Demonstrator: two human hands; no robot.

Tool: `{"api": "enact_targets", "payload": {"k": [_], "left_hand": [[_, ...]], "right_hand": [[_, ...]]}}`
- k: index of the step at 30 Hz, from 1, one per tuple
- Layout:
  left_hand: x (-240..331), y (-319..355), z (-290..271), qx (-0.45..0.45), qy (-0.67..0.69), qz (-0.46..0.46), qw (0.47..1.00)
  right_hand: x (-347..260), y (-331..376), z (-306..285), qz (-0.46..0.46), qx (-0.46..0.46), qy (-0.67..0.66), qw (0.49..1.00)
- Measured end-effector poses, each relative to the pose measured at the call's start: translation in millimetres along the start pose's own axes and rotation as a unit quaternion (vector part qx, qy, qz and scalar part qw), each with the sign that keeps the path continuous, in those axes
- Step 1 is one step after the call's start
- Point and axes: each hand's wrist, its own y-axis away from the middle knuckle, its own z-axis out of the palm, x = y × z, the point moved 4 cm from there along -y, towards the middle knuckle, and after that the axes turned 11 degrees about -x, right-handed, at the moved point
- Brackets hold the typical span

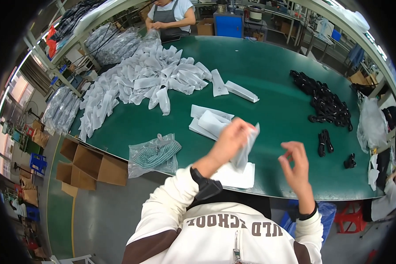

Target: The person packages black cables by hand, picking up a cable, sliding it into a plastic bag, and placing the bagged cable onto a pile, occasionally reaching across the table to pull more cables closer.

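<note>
Cream jacket cloth [202,244] is filling the bottom of the frame. Over my feed, I am seeing my left hand [232,135] pinching a white pouch [247,152] near its top, right of the frame's center; my right hand [296,165] is hovering farther right, thumb and fingers standing apart. Heaped pouches [152,70] are lying upper left, black cables [323,99] upper right.
</note>
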Motion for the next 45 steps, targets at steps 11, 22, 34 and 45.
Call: {"api": "enact_targets", "payload": {"k": [11, 22, 34, 45], "left_hand": [[-16, 63, 0, 0.022, -0.388, 0.041, 0.920], [-59, 82, 53, -0.151, -0.480, 0.076, 0.861], [-64, 78, 44, -0.095, -0.461, 0.083, 0.878], [-57, 75, 57, -0.089, -0.489, 0.009, 0.868]], "right_hand": [[207, 46, -71, 0.212, -0.015, 0.428, 0.879], [137, 68, -36, 0.207, 0.021, 0.281, 0.937], [89, 78, 13, 0.210, 0.011, -0.031, 0.977], [10, 77, 40, 0.083, -0.026, -0.011, 0.996]]}}
